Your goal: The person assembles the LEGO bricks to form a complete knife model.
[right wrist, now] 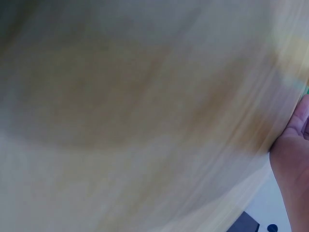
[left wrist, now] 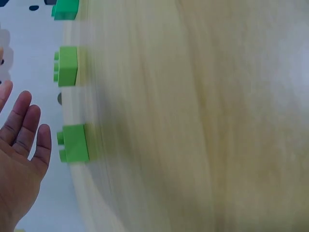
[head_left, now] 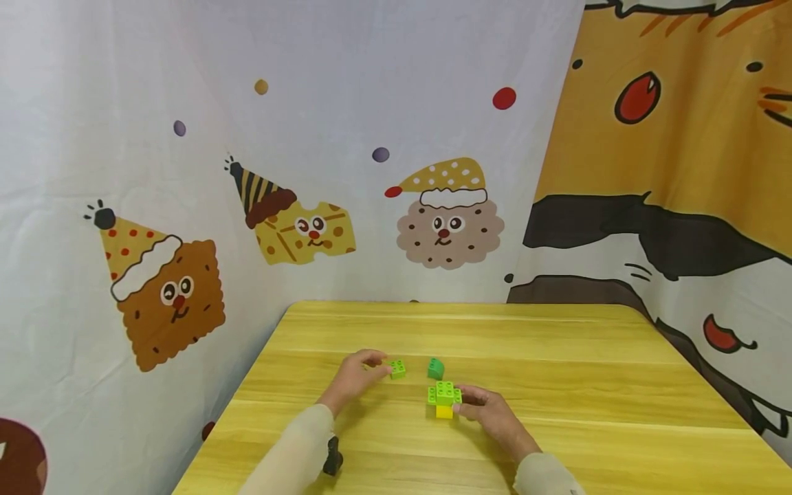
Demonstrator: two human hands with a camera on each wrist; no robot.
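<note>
My left hand (head_left: 360, 375) reaches over the table with fingers apart and nothing held. A light green building brick (head_left: 397, 369) sits by its fingertips. In the left wrist view, that hand (left wrist: 21, 154) has extended fingers beside two light green bricks, an upper one (left wrist: 68, 66) and a lower one (left wrist: 75, 143). A dark green curved brick (head_left: 436, 368) stands farther right. My right hand (head_left: 491, 412) grips the right side of a brick stack: light green bricks (head_left: 445, 393) above a yellow brick (head_left: 444, 412). The right wrist view shows only part of that hand (right wrist: 294, 150); the stack is hidden there.
The wooden table (head_left: 557, 357) spans the area under both hands. Behind it hangs a white cloth (head_left: 340, 137) printed with cartoon figures. A black strap piece (head_left: 333, 456) sits at the left sleeve.
</note>
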